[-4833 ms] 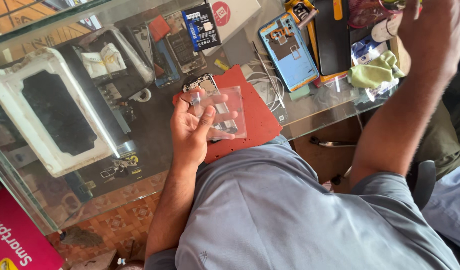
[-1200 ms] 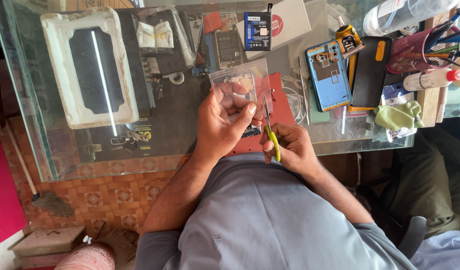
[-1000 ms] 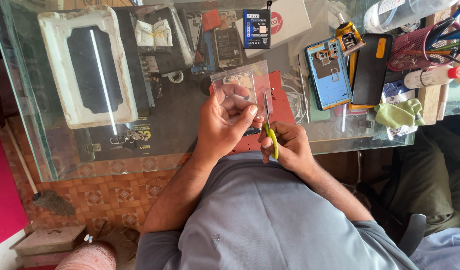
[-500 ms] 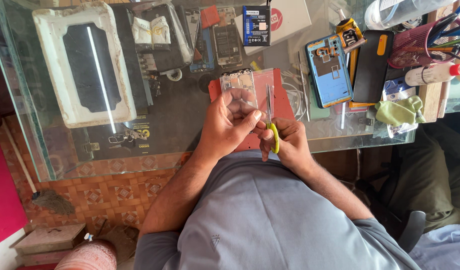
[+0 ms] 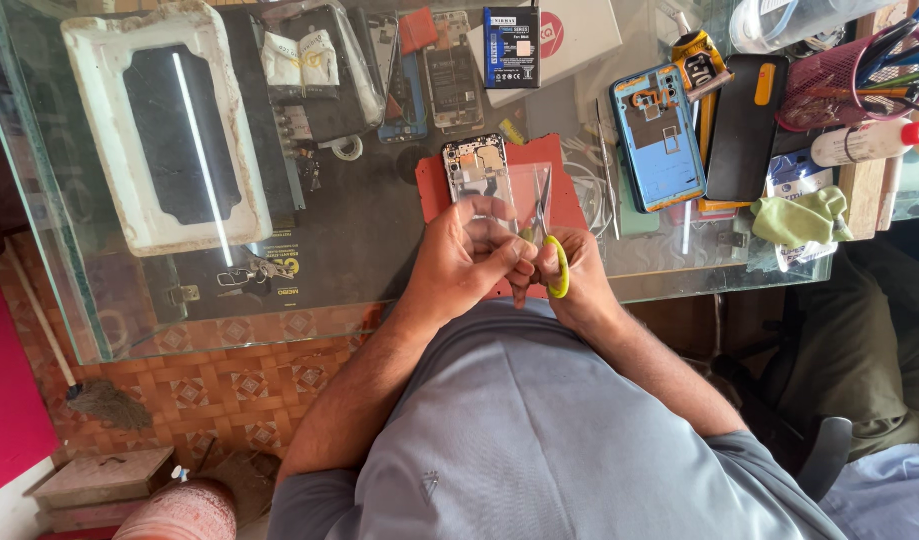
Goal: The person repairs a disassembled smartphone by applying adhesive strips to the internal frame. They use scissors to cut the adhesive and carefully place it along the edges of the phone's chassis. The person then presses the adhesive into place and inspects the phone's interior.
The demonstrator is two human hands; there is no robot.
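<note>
My left hand pinches a small clear plastic packet above a red mat on the glass table. My right hand grips small scissors with yellow-green handles, their blades pointing up across the packet. An opened phone frame lies on the mat just beyond my fingers. Both hands touch each other near the table's front edge.
A white tray with a dark panel lies at the left. A blue phone back shell, a black phone, a green cloth, a glue bottle and a pink pen holder crowd the right. Small boxes and parts sit at the back.
My right hand came down from the far right and now holds scissors. Both hands with the packet have shifted slightly right along the mat, and the scissors have closed in on the packet.
</note>
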